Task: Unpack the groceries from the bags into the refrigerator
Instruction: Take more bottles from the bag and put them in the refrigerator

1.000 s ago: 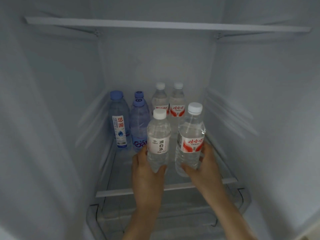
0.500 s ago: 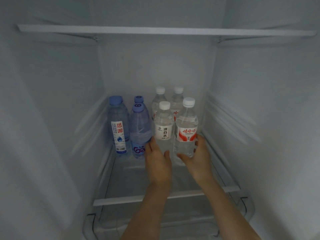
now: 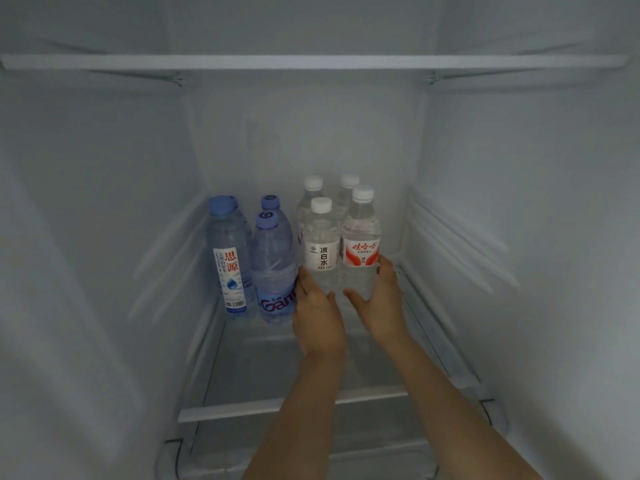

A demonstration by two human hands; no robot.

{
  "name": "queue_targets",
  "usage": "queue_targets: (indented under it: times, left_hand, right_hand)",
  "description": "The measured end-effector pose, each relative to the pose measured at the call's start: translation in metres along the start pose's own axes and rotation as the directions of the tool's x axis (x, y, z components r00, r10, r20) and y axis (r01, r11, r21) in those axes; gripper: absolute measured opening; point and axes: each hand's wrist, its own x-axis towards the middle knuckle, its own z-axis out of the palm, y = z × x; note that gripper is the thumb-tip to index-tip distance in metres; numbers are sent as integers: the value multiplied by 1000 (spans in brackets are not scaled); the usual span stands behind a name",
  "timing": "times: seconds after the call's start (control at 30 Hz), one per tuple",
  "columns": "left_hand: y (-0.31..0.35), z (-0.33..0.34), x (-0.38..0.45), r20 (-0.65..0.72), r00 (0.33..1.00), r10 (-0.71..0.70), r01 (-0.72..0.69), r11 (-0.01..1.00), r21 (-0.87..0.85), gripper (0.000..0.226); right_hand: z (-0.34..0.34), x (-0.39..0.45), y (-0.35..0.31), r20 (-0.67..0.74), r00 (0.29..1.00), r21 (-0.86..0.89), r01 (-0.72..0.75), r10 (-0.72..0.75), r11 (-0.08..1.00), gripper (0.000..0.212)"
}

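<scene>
Standing two clear water bottles on the glass refrigerator shelf (image 3: 294,405), the left hand (image 3: 317,320) gripped the white-labelled bottle (image 3: 321,244) and the right hand (image 3: 379,306) the red-labelled bottle (image 3: 361,237), which were best released only once upright beside the blue-capped bottles (image 3: 273,265).

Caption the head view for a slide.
Both hands set two water bottles beside others on the fridge shelf.

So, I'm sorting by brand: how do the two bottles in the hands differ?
The left bottle has a plain white label with dark characters; the right bottle has a red-and-white one. The left bottle's cap sits lower than the right's. The left hand grips one, the right hand the other. Both are clear, white-capped and upright.
</scene>
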Motion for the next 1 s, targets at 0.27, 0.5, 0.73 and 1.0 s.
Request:
queue_targets:
  times: [0.27,0.5,0.73,1.0]
  left_hand:
    - [-6,-6,-9,-25,997,75,-78,988,-135,76]
    - [-14,-30,-24,28,996,79,-72,976,-204,52]
    - [-27,-70,-59,-2,967,254,-244,929,-280,34]
    - [-43,-118,-133,222,874,432,-309,847,-433,28]
  right_hand:
    - [-2,-4,0,21,999,-27,-24,25,999,77]
    - [-15,-26,-11,13,995,-109,-99,101,989,59]
    - [-43,-96,-48,-9,998,-78,-56,56,995,46]
    - [-70,-220,-63,-128,990,-90,-72,61,993,35]
